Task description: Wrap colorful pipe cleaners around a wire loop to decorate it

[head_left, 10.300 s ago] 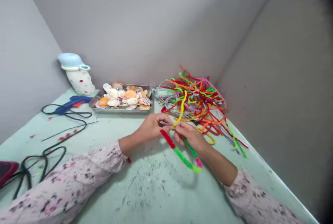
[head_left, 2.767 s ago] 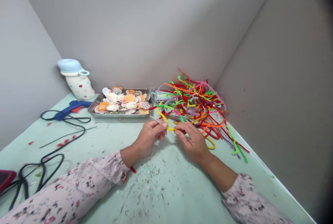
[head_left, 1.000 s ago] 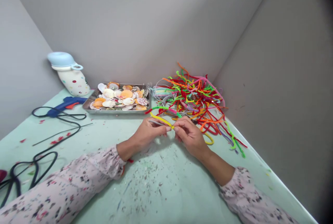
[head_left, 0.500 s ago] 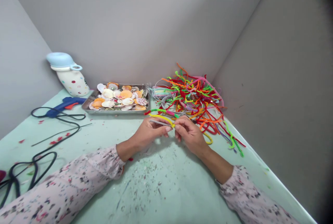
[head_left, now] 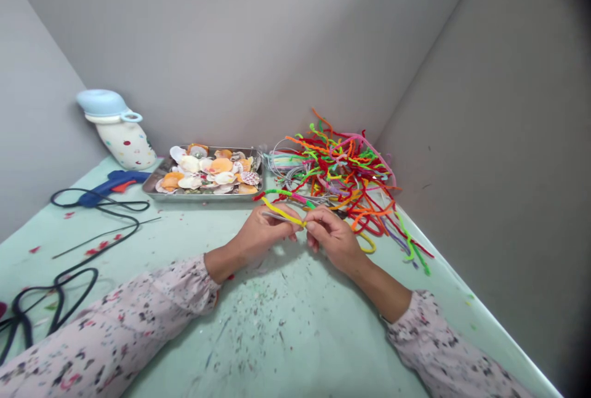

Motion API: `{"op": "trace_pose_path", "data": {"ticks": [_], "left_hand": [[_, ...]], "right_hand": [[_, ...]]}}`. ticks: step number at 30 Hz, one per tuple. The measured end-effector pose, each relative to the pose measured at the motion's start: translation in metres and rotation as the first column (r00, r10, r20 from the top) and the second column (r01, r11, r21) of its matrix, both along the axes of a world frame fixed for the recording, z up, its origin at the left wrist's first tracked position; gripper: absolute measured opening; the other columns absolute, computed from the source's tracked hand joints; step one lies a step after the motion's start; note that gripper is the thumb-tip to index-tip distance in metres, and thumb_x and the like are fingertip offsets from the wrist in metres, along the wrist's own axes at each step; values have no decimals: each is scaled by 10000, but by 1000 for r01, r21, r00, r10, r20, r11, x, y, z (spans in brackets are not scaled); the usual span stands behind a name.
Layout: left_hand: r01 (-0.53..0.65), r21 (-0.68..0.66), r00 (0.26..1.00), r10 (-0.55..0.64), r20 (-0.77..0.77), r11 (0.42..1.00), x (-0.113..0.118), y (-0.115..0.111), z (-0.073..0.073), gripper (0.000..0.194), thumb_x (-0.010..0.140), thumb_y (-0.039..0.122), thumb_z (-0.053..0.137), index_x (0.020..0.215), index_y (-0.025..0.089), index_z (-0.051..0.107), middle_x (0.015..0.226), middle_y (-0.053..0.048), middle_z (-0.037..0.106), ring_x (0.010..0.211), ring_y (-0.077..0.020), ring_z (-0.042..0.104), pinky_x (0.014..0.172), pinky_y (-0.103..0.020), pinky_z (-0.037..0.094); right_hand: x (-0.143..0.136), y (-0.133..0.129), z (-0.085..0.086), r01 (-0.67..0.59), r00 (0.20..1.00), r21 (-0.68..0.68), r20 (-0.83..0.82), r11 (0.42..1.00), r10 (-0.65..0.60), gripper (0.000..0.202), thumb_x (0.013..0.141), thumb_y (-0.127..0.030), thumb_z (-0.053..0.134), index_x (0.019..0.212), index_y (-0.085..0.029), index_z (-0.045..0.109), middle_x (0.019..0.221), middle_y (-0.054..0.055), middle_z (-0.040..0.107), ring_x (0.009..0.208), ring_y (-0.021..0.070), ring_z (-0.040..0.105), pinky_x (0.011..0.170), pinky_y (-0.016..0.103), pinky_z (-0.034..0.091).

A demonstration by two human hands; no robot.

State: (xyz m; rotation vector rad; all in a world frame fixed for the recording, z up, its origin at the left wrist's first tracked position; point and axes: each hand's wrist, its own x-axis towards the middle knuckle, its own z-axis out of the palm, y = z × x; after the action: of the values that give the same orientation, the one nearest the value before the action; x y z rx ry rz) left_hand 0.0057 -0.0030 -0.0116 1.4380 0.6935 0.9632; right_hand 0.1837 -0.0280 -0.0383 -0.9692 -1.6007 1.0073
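Observation:
My left hand (head_left: 258, 235) is closed around a thin grey wire hoop (head_left: 273, 215), just above the table's middle. The hoop's far side is wrapped in red, green and pink pipe cleaner (head_left: 281, 192). A yellow pipe cleaner (head_left: 279, 210) runs over my left fingers to where the two hands meet. My right hand (head_left: 336, 239) pinches its near end against the wire, thumb and index finger pressed together. Fingers hide part of the hoop and exactly how the yellow end is wound.
Behind my right hand lies a tangled heap of pipe cleaners (head_left: 344, 161) with grey wire hoops (head_left: 295, 175). A metal tray (head_left: 198, 198) holds seashells (head_left: 220, 166). At left are a blue glue gun (head_left: 108, 187), its black cord (head_left: 133, 225) and a white bottle (head_left: 125, 142).
The yellow pipe cleaner's free length has shifted slightly toward me and lies straighter. Both hands keep their grip close together. The whole view has moved a little.

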Motion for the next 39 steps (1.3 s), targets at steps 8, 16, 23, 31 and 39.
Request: {"op": "trace_pose_path", "data": {"ticks": [8,16,23,31,39], "left_hand": [[39,-74,993,-30,116,997,0,1,-8,333,701,238,691,1024,175,638,789,-20,653,596,-96,556,564,-215,452],[-117,63,992,114,49,991,-2,-4,-8,498,803,298,588,1285,216,495,967,-58,645,634,-107,574,596,-227,442],[-314,622,846,508,-159,717,0,-14,-5,503,803,282,593,1296,245,499,1161,-86,566,963,-193,558,851,-307,444],[-115,811,780,557,-283,573,-3,-9,-10,255,798,317,607,1028,224,665,1054,-87,641,1015,-246,533,921,-388,362],[-150,763,833,496,-246,629,-2,-9,-12,152,803,288,620,920,236,703,933,-53,692,935,-213,571,883,-361,381]], "right_hand": [[2,3,1,42,998,50,-50,998,-39,155,865,-349,519,873,-206,579,838,-2,486,581,82,536,521,230,484],[6,6,-1,85,989,107,-128,991,-71,105,876,-303,503,853,-212,550,817,-7,466,607,103,532,529,252,463],[6,5,-1,150,988,137,-55,979,-144,135,883,-333,483,845,-211,528,794,-6,472,612,109,508,580,262,458],[4,2,3,120,989,188,67,975,-134,135,879,-316,494,835,-209,564,860,19,484,638,114,497,568,253,445],[0,-2,6,117,977,237,149,965,-155,131,881,-287,495,827,-215,590,801,14,492,687,139,506,601,270,423]]}}
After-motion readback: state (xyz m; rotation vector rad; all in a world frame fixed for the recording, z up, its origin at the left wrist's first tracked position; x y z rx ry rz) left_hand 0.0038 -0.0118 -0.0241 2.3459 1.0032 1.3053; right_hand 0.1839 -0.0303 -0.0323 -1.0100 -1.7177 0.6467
